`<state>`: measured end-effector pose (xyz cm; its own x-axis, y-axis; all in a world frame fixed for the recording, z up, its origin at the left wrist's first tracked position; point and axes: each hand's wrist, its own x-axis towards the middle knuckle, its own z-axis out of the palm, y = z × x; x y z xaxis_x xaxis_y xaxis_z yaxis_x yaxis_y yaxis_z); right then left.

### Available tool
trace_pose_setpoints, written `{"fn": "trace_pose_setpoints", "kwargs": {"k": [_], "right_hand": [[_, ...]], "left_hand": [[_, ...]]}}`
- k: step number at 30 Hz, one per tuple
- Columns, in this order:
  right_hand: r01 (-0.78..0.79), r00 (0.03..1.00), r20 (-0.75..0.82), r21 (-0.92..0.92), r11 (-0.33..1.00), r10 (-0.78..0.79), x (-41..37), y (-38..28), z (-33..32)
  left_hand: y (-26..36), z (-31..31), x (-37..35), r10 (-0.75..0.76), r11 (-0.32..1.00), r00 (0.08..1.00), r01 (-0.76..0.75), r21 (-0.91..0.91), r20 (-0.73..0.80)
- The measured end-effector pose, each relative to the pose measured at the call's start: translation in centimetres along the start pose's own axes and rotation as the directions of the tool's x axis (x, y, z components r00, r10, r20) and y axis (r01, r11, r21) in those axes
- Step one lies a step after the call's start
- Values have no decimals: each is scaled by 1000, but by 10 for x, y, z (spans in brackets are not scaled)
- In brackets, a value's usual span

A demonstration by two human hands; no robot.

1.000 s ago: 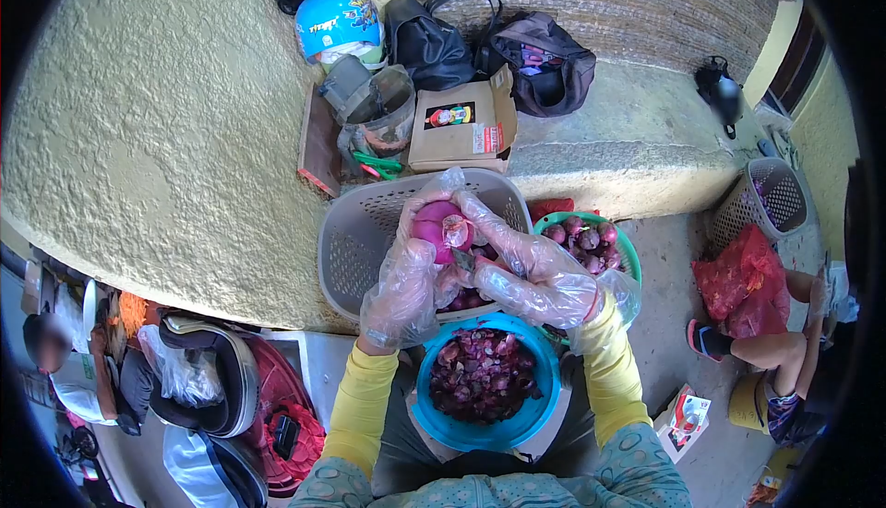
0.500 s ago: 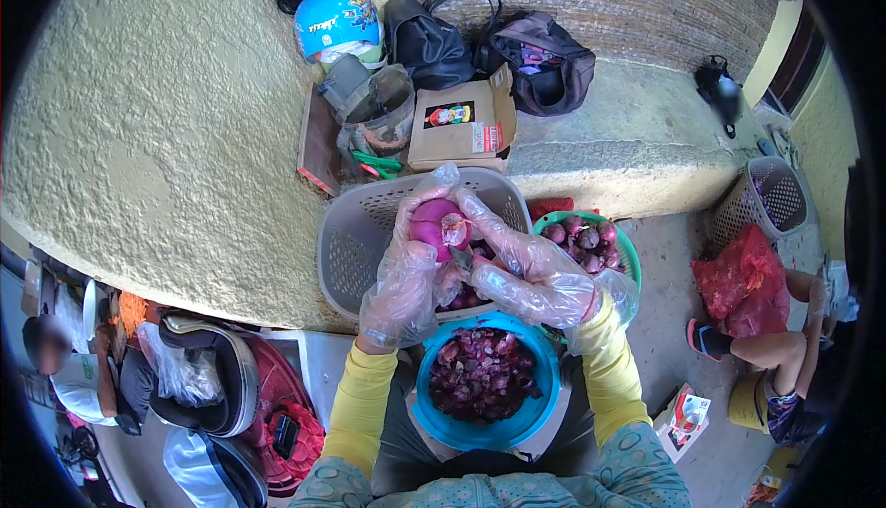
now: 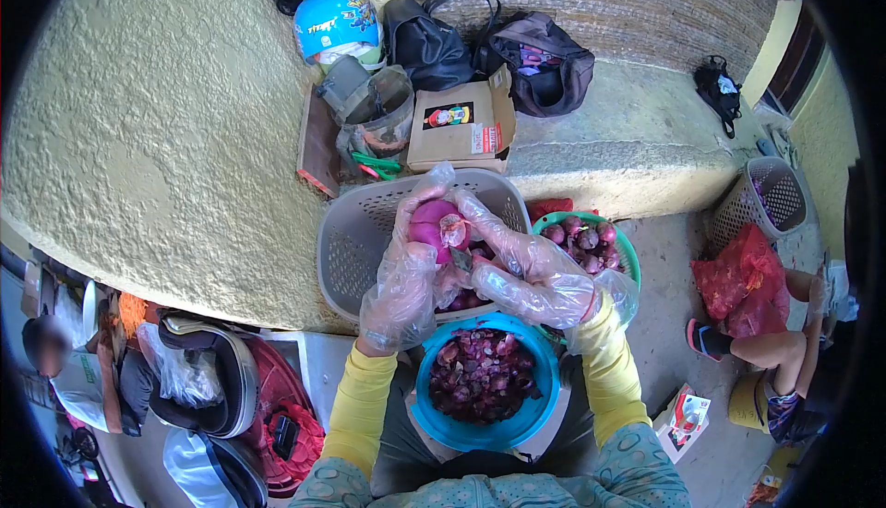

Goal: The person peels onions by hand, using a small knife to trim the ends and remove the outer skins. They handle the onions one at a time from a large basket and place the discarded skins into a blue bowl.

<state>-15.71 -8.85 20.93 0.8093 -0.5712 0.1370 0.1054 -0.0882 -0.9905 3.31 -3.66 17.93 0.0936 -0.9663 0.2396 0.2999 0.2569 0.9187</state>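
A large red onion (image 3: 430, 227) is gripped in my left hand (image 3: 406, 268), which wears a clear plastic glove. My right hand (image 3: 535, 273), gloved the same way, is closed at the onion's right side; what its fingers pinch is too small to make out. Both hands are above a grey perforated basket (image 3: 346, 250) with some onions inside. Below them, a blue basin (image 3: 551, 383) holds dark onion skins (image 3: 484, 374). To the right, a green basket (image 3: 629, 254) contains several red onions (image 3: 589, 239).
Behind the grey basket are a cardboard box (image 3: 461, 153), bags (image 3: 425, 42) and helmets (image 3: 337, 23). At right, a seated person's leg (image 3: 771, 349) is beside a red mesh sack (image 3: 738, 277). Another person (image 3: 106, 379) is at far left, near a dark padded seat (image 3: 208, 379).
The person at far left has shifted an arm slightly. My hands and the onion have barely moved.
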Motion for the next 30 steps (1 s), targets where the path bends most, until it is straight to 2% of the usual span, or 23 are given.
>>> {"fn": "trace_pose_setpoints", "kwargs": {"k": [1,3,6,8,9,11,14,16,19,24,26,28,30], "right_hand": [[23,1000,-9,-54,998,-23,-1,0,-2],[45,999,-17,-108,993,-47,-1,-1,-3],[65,998,-16,-129,989,-67,0,-1,-2],[205,977,-21,-209,956,-214,2,8,-2],[205,976,-22,-209,956,-215,1,7,-3],[113,993,5,-244,963,-115,-2,3,-5],[134,990,5,-328,935,-140,-2,-2,-5],[136,991,21,-314,940,-136,-1,2,-8],[158,987,48,-326,932,-151,-2,2,-10],[146,989,67,-336,931,-131,-1,7,-11],[189,982,62,-347,918,-179,0,9,-11],[146,989,53,-344,928,-136,-1,7,-12],[104,995,44,-339,935,-94,-1,2,-11]], "left_hand": [[-3,-4,-1,1,1000,1000,-1,0,1],[-10,-12,-1,-98,967,994,109,-231,56],[-7,-9,0,-75,980,996,81,-180,39],[-4,-10,0,-86,984,996,90,-152,31],[-4,-11,0,-98,987,995,100,-126,24],[-8,-17,-4,-127,985,992,129,-112,24],[0,-21,-7,-177,981,983,180,-78,48],[6,-16,-7,-200,977,977,205,-56,74],[9,-8,-7,-190,975,982,191,-114,20],[13,-14,-7,-238,966,967,245,-79,89],[12,-12,-7,-241,966,967,248,-80,78],[8,-15,-6,-246,964,967,251,-82,68],[4,-19,-3,-268,934,953,293,-203,141]]}}
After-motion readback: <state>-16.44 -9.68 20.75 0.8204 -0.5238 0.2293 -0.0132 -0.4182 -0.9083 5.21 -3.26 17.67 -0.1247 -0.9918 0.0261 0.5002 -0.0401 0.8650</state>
